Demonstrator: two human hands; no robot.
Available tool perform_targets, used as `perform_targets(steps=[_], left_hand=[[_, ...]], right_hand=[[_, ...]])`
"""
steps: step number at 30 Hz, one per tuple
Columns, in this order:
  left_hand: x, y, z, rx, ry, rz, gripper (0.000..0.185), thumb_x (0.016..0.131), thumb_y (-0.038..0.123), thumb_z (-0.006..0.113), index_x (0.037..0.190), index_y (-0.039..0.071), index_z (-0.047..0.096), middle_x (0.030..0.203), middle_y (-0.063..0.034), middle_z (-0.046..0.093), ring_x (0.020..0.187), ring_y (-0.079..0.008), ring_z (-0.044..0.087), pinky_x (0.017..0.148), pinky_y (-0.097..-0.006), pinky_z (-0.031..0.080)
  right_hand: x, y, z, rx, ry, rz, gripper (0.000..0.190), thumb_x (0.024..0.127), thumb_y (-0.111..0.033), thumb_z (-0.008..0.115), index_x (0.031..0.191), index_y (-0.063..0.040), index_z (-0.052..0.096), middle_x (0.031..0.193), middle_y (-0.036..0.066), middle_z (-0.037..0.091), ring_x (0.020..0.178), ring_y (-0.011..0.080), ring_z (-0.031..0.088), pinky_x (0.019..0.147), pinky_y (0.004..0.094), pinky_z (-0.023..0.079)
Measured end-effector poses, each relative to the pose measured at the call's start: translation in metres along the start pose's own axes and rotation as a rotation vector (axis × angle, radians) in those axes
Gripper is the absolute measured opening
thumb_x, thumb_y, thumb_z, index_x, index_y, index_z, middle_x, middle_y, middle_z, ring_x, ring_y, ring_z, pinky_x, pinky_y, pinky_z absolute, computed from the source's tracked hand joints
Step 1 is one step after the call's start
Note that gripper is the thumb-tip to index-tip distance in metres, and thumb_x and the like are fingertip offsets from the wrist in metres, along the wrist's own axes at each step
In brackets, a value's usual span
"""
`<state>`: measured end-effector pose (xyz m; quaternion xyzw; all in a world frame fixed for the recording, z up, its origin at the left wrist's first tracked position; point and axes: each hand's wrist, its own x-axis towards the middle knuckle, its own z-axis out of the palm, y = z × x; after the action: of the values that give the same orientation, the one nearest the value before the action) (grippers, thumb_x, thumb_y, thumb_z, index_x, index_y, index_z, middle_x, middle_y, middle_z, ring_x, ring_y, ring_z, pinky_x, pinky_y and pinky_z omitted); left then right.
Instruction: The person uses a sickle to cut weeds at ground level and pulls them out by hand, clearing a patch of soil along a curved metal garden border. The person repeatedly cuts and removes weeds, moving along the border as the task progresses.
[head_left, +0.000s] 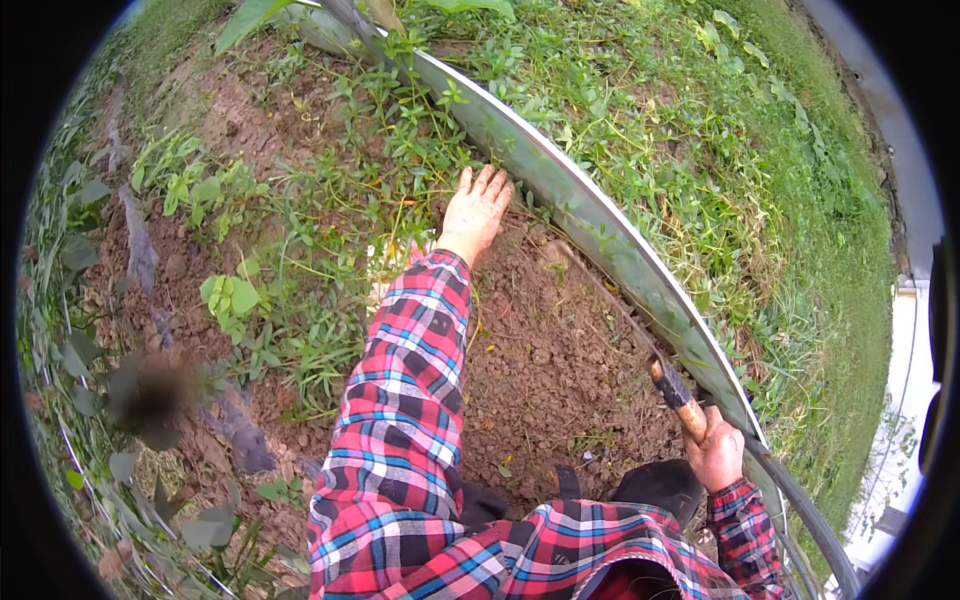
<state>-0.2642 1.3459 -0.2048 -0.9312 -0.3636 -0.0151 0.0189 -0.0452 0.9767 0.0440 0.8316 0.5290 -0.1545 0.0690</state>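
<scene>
My left hand (478, 210) reaches out palm down, its soiled fingers stretched over the edge of the low green weeds (420, 161) beside a sheet barrier (577, 191). What lies under its palm is hidden. Near my body, my right hand (716, 450) is closed around the wooden handle (679, 401) of a hand tool. A thin metal shank (611, 300) runs forward from that handle along the foot of the barrier. Its far end rests at the soil and is hard to make out. Loose brown soil (555, 360) lies between my two hands.
The barrier curves along my right with a pale top edge. Grass and weeds (675, 150) grow beyond it. Torn dark plastic film (139, 240) and leafy seedlings (231, 296) lie to the left. A dark pipe or pole (806, 510) crosses the barrier at lower right.
</scene>
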Motion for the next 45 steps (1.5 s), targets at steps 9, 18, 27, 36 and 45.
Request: perform_targets(steps=[9, 18, 27, 36, 45], left_hand=[[0.041, -0.008, 0.036, 0.022, -0.163, -0.076, 0.043, 0.082, 0.017, 0.053, 0.123, 0.005, 0.05, 0.112, -0.01, 0.055, 0.106, -0.025, 0.052, 0.081, -0.0407, 0.046], [0.042, -0.023, 0.055, -0.275, -0.047, 0.043, 0.023, 0.081, 0.015, 0.051, 0.102, 0.006, 0.055, 0.097, -0.0102, 0.061, 0.095, -0.0264, 0.057, 0.075, -0.0384, 0.049], [0.023, -0.048, 0.045, -0.343, 0.118, 0.241, 0.024, 0.076, 0.012, 0.056, 0.1, 0.014, 0.055, 0.084, -0.0043, 0.058, 0.089, -0.023, 0.056, 0.075, -0.0388, 0.047], [-0.026, -0.041, 0.021, -0.327, -0.116, 0.4, 0.015, 0.073, 0.014, 0.056, 0.088, 0.015, 0.057, 0.067, -0.0051, 0.062, 0.07, -0.0254, 0.063, 0.062, -0.0378, 0.05], [-0.314, -0.042, -0.036, -0.266, -1.268, 0.411, 0.026, 0.082, 0.03, 0.056, 0.106, 0.025, 0.063, 0.082, -0.0117, 0.067, 0.082, -0.0294, 0.066, 0.071, -0.0424, 0.052]], right_hand=[[0.048, -0.059, -0.028, -0.503, -0.349, 0.067, 0.019, 0.07, -0.012, 0.066, 0.082, -0.005, 0.053, 0.065, 0.017, 0.062, 0.064, 0.0349, 0.064, 0.058, 0.0451, 0.051], [0.085, -0.091, -0.063, -0.51, -0.466, 0.111, 0.012, 0.074, -0.008, 0.061, 0.085, -0.005, 0.057, 0.072, 0.016, 0.065, 0.072, 0.0324, 0.066, 0.064, 0.0423, 0.052], [0.063, -0.08, -0.04, -0.376, -0.49, 0.192, 0.019, 0.073, -0.011, 0.063, 0.088, -0.005, 0.054, 0.074, 0.017, 0.065, 0.072, 0.035, 0.064, 0.066, 0.0449, 0.051], [0.057, -0.049, -0.022, -0.31, -0.459, 0.102, 0.019, 0.069, -0.007, 0.062, 0.085, -0.005, 0.052, 0.072, 0.018, 0.063, 0.073, 0.0361, 0.063, 0.066, 0.0449, 0.05], [0.034, 0.005, 0.01, -0.187, -0.379, 0.024, 0.019, 0.071, -0.01, 0.064, 0.084, -0.005, 0.051, 0.068, 0.017, 0.061, 0.066, 0.0367, 0.062, 0.061, 0.0459, 0.05]])
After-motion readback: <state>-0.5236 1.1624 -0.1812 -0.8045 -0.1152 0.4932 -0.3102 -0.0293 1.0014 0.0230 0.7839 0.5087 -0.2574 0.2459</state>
